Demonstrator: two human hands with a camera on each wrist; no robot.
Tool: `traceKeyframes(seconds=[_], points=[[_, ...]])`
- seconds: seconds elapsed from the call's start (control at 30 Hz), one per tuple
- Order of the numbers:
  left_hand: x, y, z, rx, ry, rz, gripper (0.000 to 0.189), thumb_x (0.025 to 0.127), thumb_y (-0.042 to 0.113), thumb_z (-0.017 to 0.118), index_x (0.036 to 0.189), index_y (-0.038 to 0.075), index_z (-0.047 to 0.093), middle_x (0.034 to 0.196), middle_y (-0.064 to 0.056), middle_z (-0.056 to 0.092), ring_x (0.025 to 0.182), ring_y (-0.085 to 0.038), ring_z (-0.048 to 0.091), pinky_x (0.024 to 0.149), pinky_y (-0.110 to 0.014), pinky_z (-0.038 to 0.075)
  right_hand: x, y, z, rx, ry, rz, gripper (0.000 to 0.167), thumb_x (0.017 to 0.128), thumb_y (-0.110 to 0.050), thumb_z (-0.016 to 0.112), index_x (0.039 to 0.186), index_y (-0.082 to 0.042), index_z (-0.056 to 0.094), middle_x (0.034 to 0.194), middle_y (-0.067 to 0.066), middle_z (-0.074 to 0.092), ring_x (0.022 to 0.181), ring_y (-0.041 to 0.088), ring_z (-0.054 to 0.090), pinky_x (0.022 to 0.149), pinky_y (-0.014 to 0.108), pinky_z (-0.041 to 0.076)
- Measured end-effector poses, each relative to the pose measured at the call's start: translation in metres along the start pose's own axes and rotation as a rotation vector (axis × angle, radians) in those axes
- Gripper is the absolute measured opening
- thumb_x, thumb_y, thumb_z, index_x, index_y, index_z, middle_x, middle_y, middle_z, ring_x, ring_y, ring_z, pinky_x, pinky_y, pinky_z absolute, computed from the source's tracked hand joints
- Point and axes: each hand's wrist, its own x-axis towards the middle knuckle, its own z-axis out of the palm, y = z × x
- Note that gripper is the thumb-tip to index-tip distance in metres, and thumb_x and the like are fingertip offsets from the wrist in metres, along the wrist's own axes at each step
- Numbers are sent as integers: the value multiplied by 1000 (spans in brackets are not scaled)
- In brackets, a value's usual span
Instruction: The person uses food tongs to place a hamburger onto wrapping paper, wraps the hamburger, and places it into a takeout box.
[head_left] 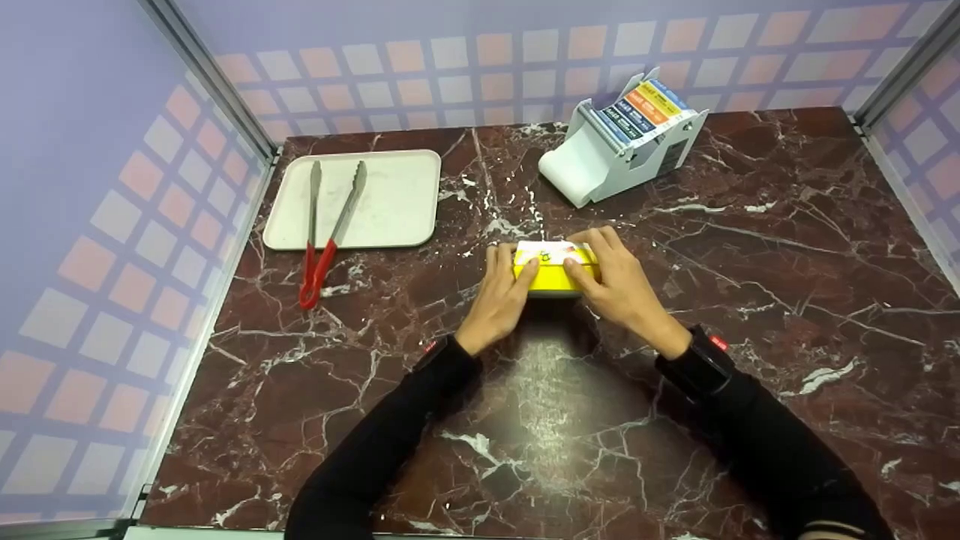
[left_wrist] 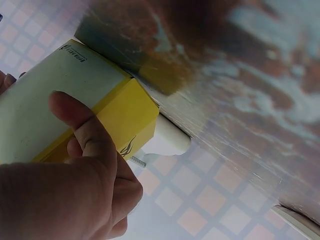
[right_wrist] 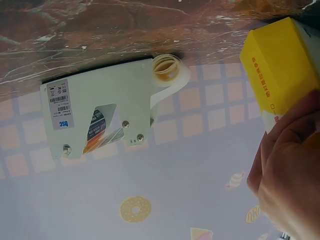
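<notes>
In the middle of the table, a small yellow and white carton [head_left: 553,276] is held between both hands. My left hand [head_left: 499,296] grips its left end, thumb on the near side and fingers round the far side. The right hand [head_left: 619,281] holds the other end the same way. Seen from the left wrist, the carton has a pale broad face and a yellow end [left_wrist: 129,111], with the left thumb lying along the edge between. Red printing marks the yellow end panel [right_wrist: 280,70] in the right wrist view, where the fingers partly hide the carton.
A white dispenser [head_left: 600,161] with several coloured packets [head_left: 646,109] stands behind the carton to the right. At the back left is a white tray [head_left: 401,199]; red-handled tongs [head_left: 321,266] lie with their metal ends on it. Patterned walls bound the dark marbled table [head_left: 750,262].
</notes>
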Motion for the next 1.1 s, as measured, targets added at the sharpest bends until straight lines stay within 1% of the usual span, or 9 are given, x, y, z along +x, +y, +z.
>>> traceKeyframes(seconds=[0.13, 0.23, 0.3, 0.37, 0.5, 0.63, 0.8, 1.0, 1.1], points=[[0, 0, -1, -10, -1, 6, 49, 106, 47, 38, 134, 7, 42, 124, -11, 40, 99, -22, 49, 87, -37, 52, -1, 0, 2, 4, 8, 12, 34, 102, -28, 60, 125, -2, 61, 116, 19, 58, 97, 36, 61, 90, 53, 55], [0, -1, -1, -19, -4, 6, 47, 106, 46, 38, 134, 8, 42, 124, -10, 40, 100, -22, 49, 88, -36, 52, -2, 2, 7, 17, 47, 9, 35, 102, -27, 60, 126, -2, 62, 115, 19, 58, 94, 36, 60, 87, 52, 55], [0, -1, -1, -21, -5, 2, 47, 106, 46, 38, 134, 8, 42, 123, -10, 40, 101, -21, 48, 89, -36, 52, -4, 4, 12, 16, 92, -1, 36, 101, -28, 59, 126, -2, 62, 115, 19, 59, 91, 35, 61, 83, 51, 55], [0, -1, -1, -25, -10, -3, 46, 106, 46, 38, 134, 9, 42, 123, -9, 40, 101, -21, 48, 89, -37, 52, -6, 7, 19, -1, 150, -17, 36, 101, -29, 57, 126, -3, 63, 114, 18, 59, 85, 34, 61, 75, 49, 55], [1, 0, 0, -27, -14, 2, 45, 106, 44, 39, 133, 8, 41, 125, -10, 40, 101, -22, 50, 89, -37, 53, -8, 14, 31, -15, 284, -46, 35, 100, -30, 49, 120, -6, 65, 110, 16, 61, 70, 29, 57, 58, 42, 49], [2, 2, 0, -17, -19, 7, 45, 106, 43, 39, 133, 7, 40, 127, -11, 40, 102, -23, 52, 90, -37, 53, -6, 18, 37, 39, 366, -56, 33, 100, -28, 46, 114, -6, 66, 103, 16, 60, 67, 24, 52, 56, 36, 43], [3, 4, 0, -17, -13, 7, 43, 105, 40, 40, 132, 7, 41, 126, -11, 40, 98, -22, 50, 88, -36, 52, -5, 18, 39, 31, 369, -47, 34, 100, -28, 44, 112, -4, 64, 96, 16, 54, 66, 23, 46, 56, 33, 39], [1, 2, 0, -16, -25, 9, 39, 104, 39, 40, 128, 8, 41, 120, -8, 39, 93, -18, 46, 81, -30, 48, -6, 18, 41, 22, 379, -57, 35, 102, -28, 41, 109, -2, 64, 94, 15, 52, 67, 23, 46, 56, 33, 40], [0, 2, -1, -18, -35, 2, 38, 103, 39, 41, 126, 9, 41, 119, -8, 38, 92, -19, 45, 80, -31, 47, -5, 18, 43, 35, 399, -67, 32, 103, -24, 42, 107, -1, 64, 92, 15, 51, 67, 20, 45, 54, 32, 39]])
